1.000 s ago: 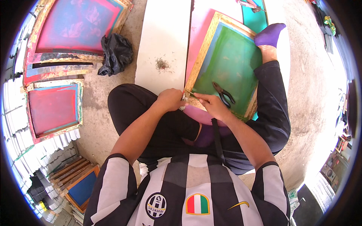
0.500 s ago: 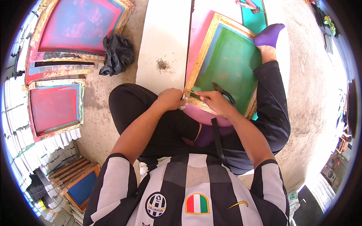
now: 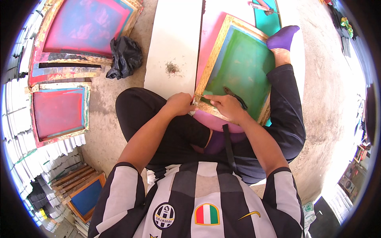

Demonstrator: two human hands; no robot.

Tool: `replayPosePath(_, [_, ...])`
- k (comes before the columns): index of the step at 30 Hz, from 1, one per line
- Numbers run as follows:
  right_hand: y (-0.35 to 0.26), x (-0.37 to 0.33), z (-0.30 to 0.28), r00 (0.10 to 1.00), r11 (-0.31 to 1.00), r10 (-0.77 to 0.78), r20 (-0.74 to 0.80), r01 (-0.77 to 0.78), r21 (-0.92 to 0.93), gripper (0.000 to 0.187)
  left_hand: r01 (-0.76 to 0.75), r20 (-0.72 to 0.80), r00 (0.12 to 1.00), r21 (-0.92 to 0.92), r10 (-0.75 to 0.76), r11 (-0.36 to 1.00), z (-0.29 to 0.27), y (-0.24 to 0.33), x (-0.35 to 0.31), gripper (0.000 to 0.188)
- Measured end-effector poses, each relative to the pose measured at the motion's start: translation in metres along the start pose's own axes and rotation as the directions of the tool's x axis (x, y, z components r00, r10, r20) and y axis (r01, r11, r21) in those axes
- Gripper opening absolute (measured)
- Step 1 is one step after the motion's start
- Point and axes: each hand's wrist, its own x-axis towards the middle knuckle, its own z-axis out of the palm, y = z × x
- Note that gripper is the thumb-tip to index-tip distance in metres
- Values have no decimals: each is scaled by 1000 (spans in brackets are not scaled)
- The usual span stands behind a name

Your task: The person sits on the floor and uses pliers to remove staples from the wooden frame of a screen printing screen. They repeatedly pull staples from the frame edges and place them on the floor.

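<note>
A wooden screen-printing frame with green mesh lies tilted across my lap and the boards. At its near left corner, my left hand is closed, its fingertips against the wood. A small crumpled whitish scrap shows beside those fingertips. My right hand pinches a thin tool, index finger stretched along it, its tip at the same corner; its exact kind cannot be made out. Dark-handled pliers rest on the mesh beside my right hand.
Small thin bits lie heaped on a white board. A crumpled black plastic bag sits left of it, near a large pink-and-blue screen frame and a smaller red one. A pink-handled tool lies on the teal strip beyond.
Both hands stay at the frame's near left corner, with only a slight shift of the right hand and the thin tool. The view has moved a little.
</note>
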Motion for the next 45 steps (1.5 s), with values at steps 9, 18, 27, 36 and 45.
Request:
replayPosePath(9, [-15, 18, -33, 815, 661, 305, 493, -554, 506, 37, -27, -21, 999, -32, 26, 999, -4, 0, -6, 45])
replayPosePath(18, [-12, 9, -23, 845, 691, 299, 444, -512, 510, 39, -3, 14, 1000, -4, 3, 1000, 0, -4, 3, 47])
replayPosePath(27, [-45, -13, -22, 987, 965, 156, 26, -147, -216, 40, -4, 11, 1000, 31, 4, 1000, -6, 1, -2, 46])
replayPosePath(36, [-71, -13, -23, 970, 891, 240, 48, -200, -408, 45, -27, -1, 1000, 36, 28, 999, -7, 3, -4, 47])
replayPosePath(45, [-37, -9, 10, 986, 974, 164, 37, -156, -161, 55, -33, 17, 999, 106, 31, 994, -12, 9, -4, 50])
